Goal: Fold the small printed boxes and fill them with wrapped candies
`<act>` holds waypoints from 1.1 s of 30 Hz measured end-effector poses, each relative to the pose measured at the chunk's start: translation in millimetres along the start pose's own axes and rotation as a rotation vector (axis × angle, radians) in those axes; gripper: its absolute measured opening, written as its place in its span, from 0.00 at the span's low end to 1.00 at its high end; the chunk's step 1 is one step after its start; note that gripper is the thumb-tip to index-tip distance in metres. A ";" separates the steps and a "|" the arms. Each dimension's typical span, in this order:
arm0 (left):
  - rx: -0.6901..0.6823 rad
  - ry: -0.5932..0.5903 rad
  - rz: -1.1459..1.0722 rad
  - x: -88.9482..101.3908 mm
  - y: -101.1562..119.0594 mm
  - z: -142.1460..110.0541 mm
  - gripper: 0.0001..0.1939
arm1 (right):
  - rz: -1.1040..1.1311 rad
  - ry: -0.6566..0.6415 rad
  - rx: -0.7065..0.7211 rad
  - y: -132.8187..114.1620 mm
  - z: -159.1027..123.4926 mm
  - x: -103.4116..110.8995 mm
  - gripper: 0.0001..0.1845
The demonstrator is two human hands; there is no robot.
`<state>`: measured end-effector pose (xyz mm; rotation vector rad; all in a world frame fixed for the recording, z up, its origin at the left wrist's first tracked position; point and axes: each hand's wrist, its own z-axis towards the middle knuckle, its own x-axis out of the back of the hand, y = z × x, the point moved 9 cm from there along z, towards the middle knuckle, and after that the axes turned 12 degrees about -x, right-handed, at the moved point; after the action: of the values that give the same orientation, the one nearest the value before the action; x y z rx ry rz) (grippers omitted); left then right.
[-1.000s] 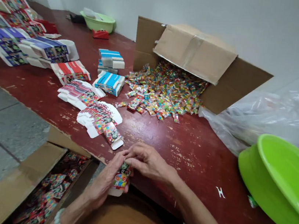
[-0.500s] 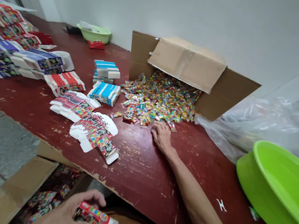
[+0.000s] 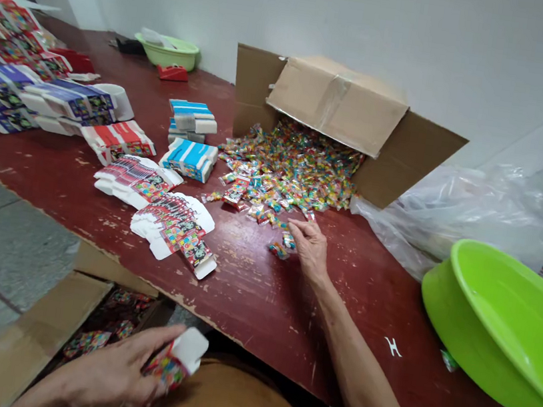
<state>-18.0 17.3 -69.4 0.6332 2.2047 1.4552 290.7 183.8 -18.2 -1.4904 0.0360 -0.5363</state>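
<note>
My left hand [image 3: 120, 367] is closed around a small printed candy box [image 3: 167, 367] low in front of my body, its white end flap [image 3: 191, 348] standing up. Over the table, my right hand [image 3: 312, 246] hovers with fingers stretched to the left and partly bent. Just below its fingertips lie a few wrapped candies [image 3: 278, 251], apart from the large candy pile [image 3: 301, 167]. That pile spills out of a cardboard carton [image 3: 339, 98] lying on its side. At the pile's front edge lies another small red box [image 3: 236, 192].
Flattened red boxes [image 3: 177, 224] fan out at centre left. Blue boxes [image 3: 189, 158] and purple boxes [image 3: 71, 101] are stacked behind. A green basin [image 3: 501, 330] and plastic sheeting [image 3: 493, 208] occupy the right. An open carton [image 3: 55, 308] of filled packs stands below the table edge.
My right hand has drawn back slightly to the right, and a few candies now lie apart from the pile. My left hand has tilted the box so its open end points up.
</note>
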 end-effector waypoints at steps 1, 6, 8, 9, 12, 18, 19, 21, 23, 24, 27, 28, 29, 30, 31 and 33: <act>0.004 0.026 -0.049 -1.6 0.2 2.8 0.26 | 0.018 -0.009 -0.011 -0.1 0.7 0.5 0.18; -0.132 0.125 -0.178 -10.6 16.0 28.2 0.24 | 0.093 -0.058 -0.101 3.7 -5.1 -1.9 0.21; -0.161 0.144 -0.205 -14.9 22.7 38.3 0.23 | 0.100 -0.047 -0.114 1.8 -8.5 -0.7 0.20; -0.166 0.157 -0.217 -16.4 25.4 42.6 0.23 | 0.101 -0.035 -0.115 0.2 -9.8 0.5 0.19; -0.172 0.196 -0.249 -19.5 32.5 52.3 0.23 | 0.112 -0.010 -0.099 -6.7 -13.1 3.0 0.15; -0.207 0.189 -0.220 -32.8 40.4 67.3 0.17 | 0.205 -0.025 -0.121 -27.2 -34.5 -3.8 0.13; -0.218 0.183 -0.221 -35.7 41.3 69.5 0.16 | 0.254 -0.062 -0.153 -30.5 -41.6 -9.7 0.14; -0.243 0.186 -0.228 -40.0 43.9 72.6 0.16 | 0.356 -0.155 -0.218 -37.5 -58.1 -24.9 0.15; -0.264 0.188 -0.231 -43.7 47.0 73.6 0.18 | 0.424 -0.238 -0.245 -44.9 -74.4 -40.3 0.14; -0.268 0.183 -0.233 -45.9 48.6 73.4 0.19 | 0.442 -0.264 -0.245 -47.6 -81.5 -46.4 0.14; -0.267 0.186 -0.236 -50.7 52.5 71.3 0.21 | 0.446 -0.269 -0.222 -48.7 -96.8 -55.5 0.13; -0.268 0.197 -0.240 -51.1 53.8 70.4 0.22 | 0.426 -0.262 -0.210 -47.7 -100.7 -56.3 0.12; -0.274 0.207 -0.250 -51.3 55.2 69.6 0.22 | 0.393 -0.262 -0.192 -47.2 -104.5 -57.0 0.11; -0.286 0.217 -0.268 -50.9 57.1 69.0 0.23 | 0.353 -0.278 -0.168 -47.5 -108.4 -58.1 0.11; -0.301 0.228 -0.298 -50.1 59.0 68.5 0.23 | 0.316 -0.305 -0.147 -47.9 -112.4 -59.5 0.10; -0.312 0.255 -0.390 -46.7 60.5 67.8 0.22 | 0.290 -0.358 -0.135 -47.1 -118.7 -60.5 0.13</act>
<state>67.1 60.8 -33.4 -0.0871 2.0598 1.6799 181.3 95.5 -3.8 -1.6599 0.0079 -0.0302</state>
